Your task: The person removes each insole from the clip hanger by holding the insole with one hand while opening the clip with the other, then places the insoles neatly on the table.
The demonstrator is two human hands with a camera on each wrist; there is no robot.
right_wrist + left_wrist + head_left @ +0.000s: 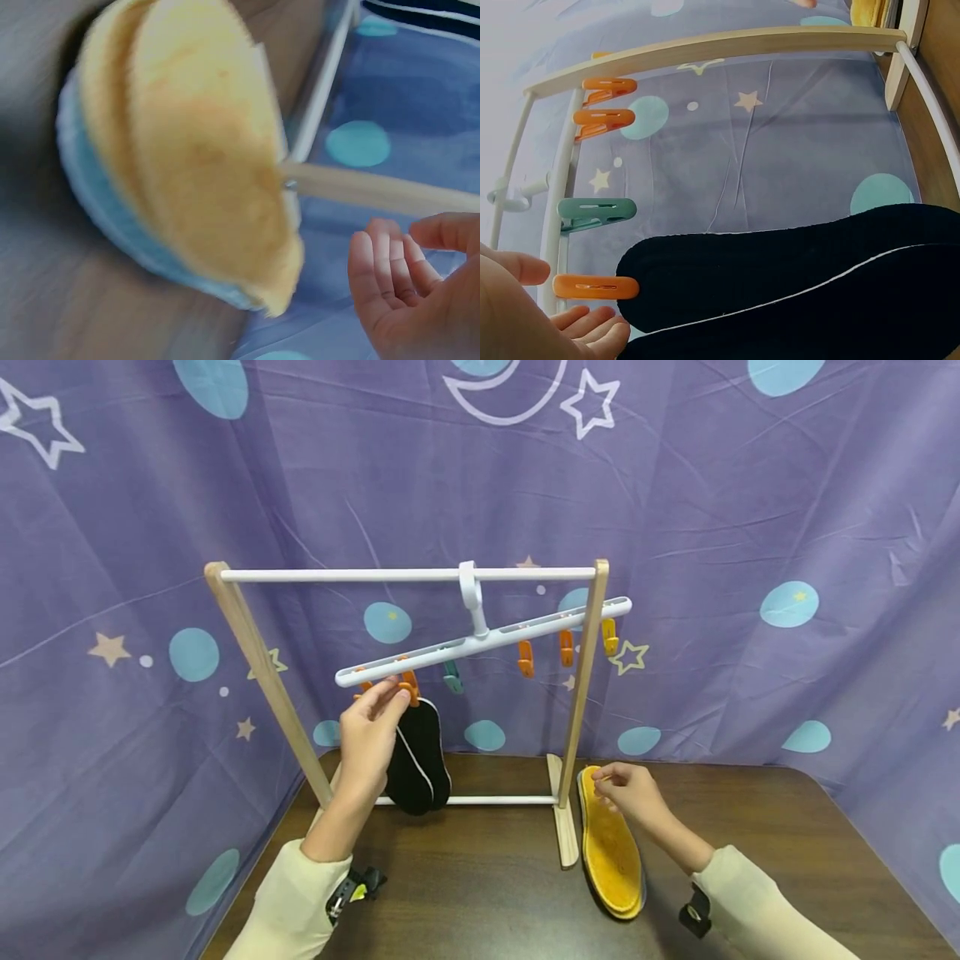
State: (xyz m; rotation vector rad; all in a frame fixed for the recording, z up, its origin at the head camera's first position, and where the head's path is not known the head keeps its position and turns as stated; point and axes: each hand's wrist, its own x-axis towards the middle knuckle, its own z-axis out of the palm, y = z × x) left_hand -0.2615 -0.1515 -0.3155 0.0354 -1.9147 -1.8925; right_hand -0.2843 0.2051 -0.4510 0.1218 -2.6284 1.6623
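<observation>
My left hand [369, 735] is raised at the lower end of a tilted white clip hanger [480, 643]. Its thumb and fingers are spread around an orange clip [596, 286], without pinching it. Two black insoles [780, 270] with white edges hang below that end, one at this clip. Another orange clip [365, 686] is partly hidden behind the left hand. My right hand [633, 789] hovers by the far end of the yellow fuzzy insoles [611, 852], its fingers loosely bent and holding nothing. A grey-blue layer [112, 202] shows beneath the yellow ones.
The hanger hooks over the top bar [337, 575] of a wooden-sided rack [581, 693] on a brown table [495, 877]. A green clip [453, 677], two orange clips [566, 648] and a yellow clip [610, 637] hang bare. A purple patterned curtain [712, 527] stands behind.
</observation>
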